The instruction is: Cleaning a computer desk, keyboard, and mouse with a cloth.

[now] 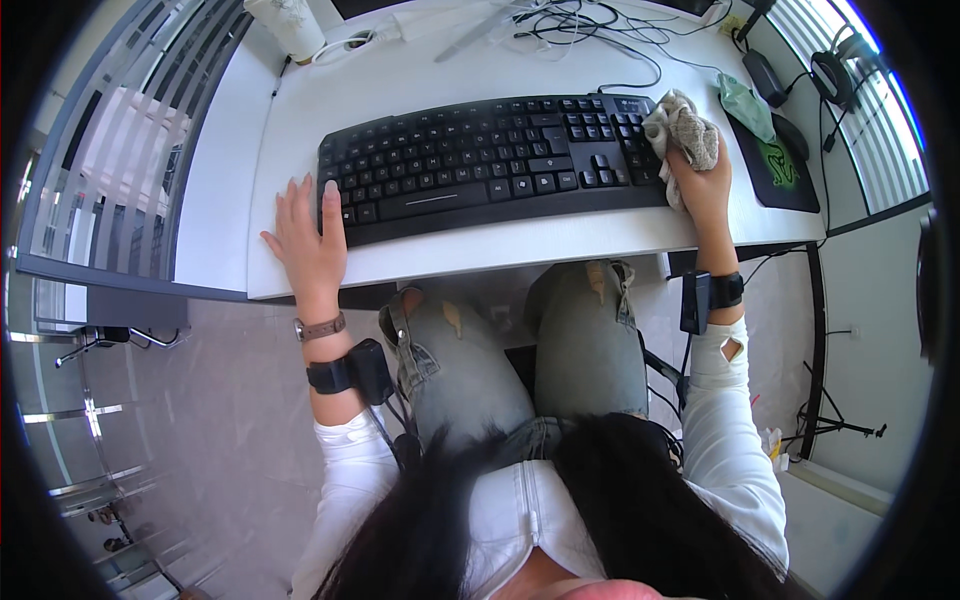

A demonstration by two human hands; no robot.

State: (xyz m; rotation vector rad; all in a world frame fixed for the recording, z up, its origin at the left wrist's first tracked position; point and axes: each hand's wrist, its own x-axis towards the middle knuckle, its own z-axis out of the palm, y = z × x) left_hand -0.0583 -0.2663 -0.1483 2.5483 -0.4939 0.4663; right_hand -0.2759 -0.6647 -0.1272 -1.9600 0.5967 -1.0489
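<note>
Bright, even daylight, strongest at the blown-out window (850,40) top right. Mild glare across the white desk (300,130); soft, faint shadows under the keyboard (490,165). Sharp at centre, softer toward the rim. Strong fisheye bending of straight edges, black vignette at the corners.

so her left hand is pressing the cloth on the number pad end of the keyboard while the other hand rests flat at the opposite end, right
Not quite: the head view shows the right hand pressing the cloth on the number pad end of the keyboard, not the left. The left hand is the one resting flat at the opposite end, on the desk.
</note>
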